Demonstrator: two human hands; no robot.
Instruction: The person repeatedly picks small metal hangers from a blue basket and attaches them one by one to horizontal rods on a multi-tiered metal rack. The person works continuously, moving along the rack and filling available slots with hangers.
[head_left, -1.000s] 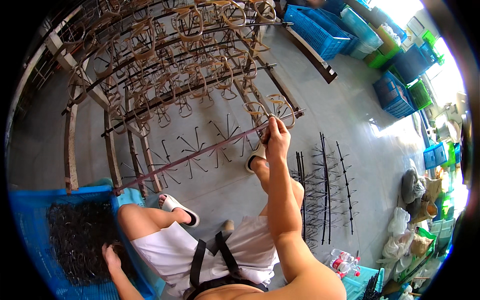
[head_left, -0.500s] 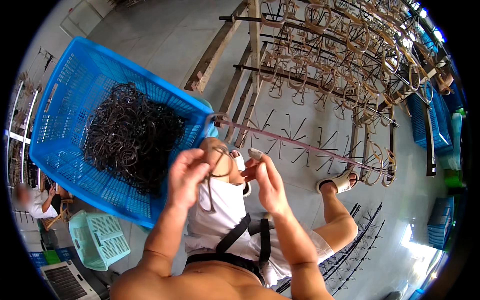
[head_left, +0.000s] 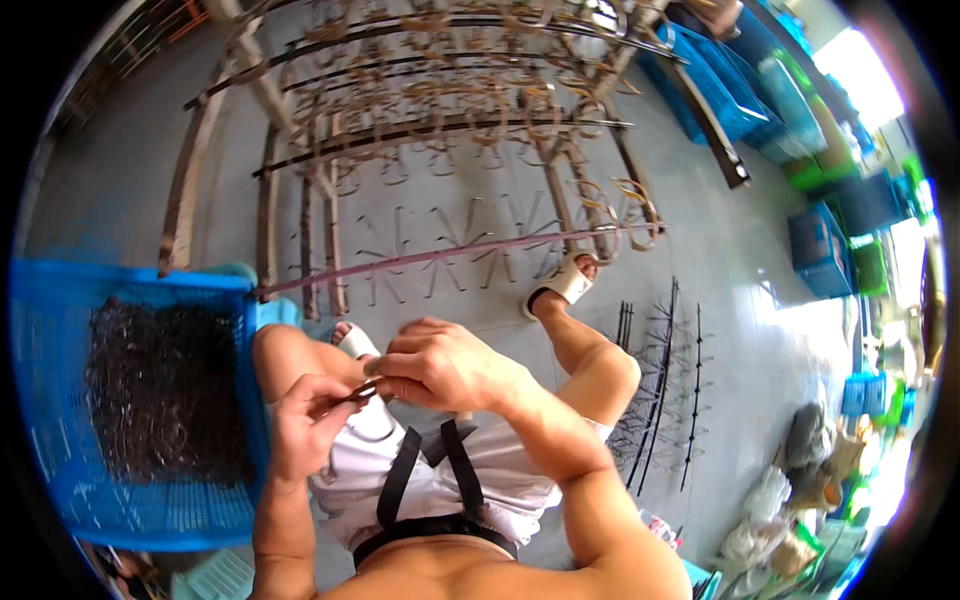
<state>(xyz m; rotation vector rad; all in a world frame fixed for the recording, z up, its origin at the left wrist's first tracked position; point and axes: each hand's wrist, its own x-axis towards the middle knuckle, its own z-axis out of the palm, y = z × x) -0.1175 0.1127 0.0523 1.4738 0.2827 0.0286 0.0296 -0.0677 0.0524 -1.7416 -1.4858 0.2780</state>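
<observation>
Over my lap, my left hand (head_left: 305, 420) is closed, its thumb and fingers pinching a thin, dark looped piece (head_left: 362, 390). My right hand (head_left: 435, 365) is curled against the other end of the same piece, fingertips pressed on it. Much of the piece is covered by my fingers, so its full shape is hard to make out. To the left, beside my knee, stands a large blue plastic basket (head_left: 135, 530) with a tangled heap of similar dark looped pieces (head_left: 165, 400) inside.
Ahead stands a wooden rack (head_left: 185, 190) hung with many tan loops on dark bars. Its lowest pinkish bar (head_left: 430, 257) carries bare hooks near my feet. Hooked black rods (head_left: 655, 390) lie on the floor at right. Blue crates (head_left: 822, 250) and bags (head_left: 765, 500) line the right side.
My view has swung right, so the basket sits farther left. My right hand, apart with fingers spread before, has come over to the dark piece in my left hand.
</observation>
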